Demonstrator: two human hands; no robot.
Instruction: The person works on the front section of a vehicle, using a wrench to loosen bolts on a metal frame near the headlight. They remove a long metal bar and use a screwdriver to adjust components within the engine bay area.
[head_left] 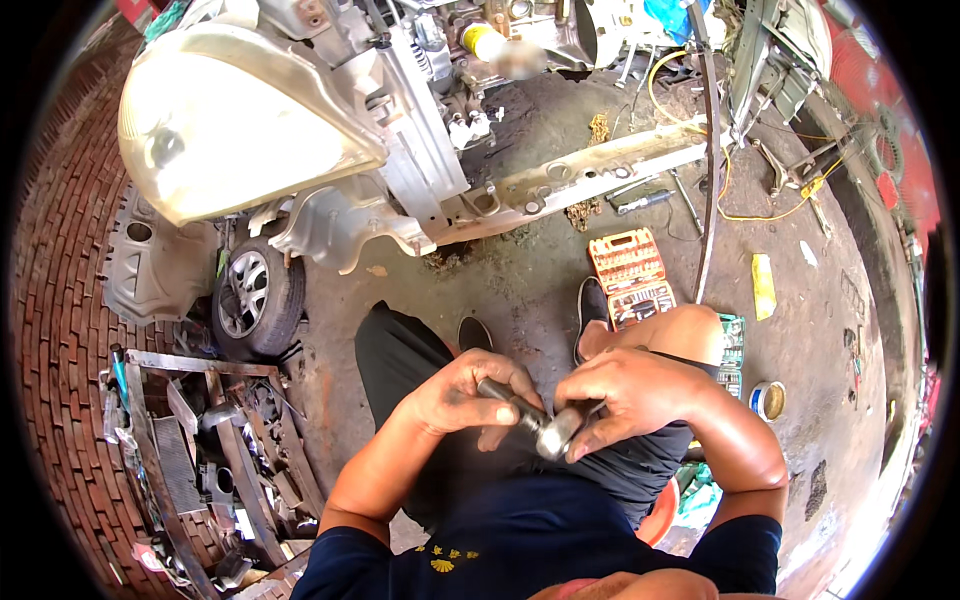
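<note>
Above my lap, my left hand (483, 392) is closed round a dark socket extension (507, 398). Its lower end meets the round silver head of a ratchet wrench (556, 437). My right hand (618, 398) grips that ratchet, thumb and fingers beside the head; most of its handle is hidden by the hand. Beyond my right knee an orange socket set case (627, 258) lies open on the floor with rows of silver pieces in it. A green tool case (733, 340) shows partly from behind the same knee.
Ahead stands a stripped car front with a large headlight (235, 125) and a pale crossmember (560, 180). A wheel (256, 290) and a metal frame of scrap parts (200, 362) are at left. At right lie a yellow packet (763, 287), a round tin (768, 401) and loose tools.
</note>
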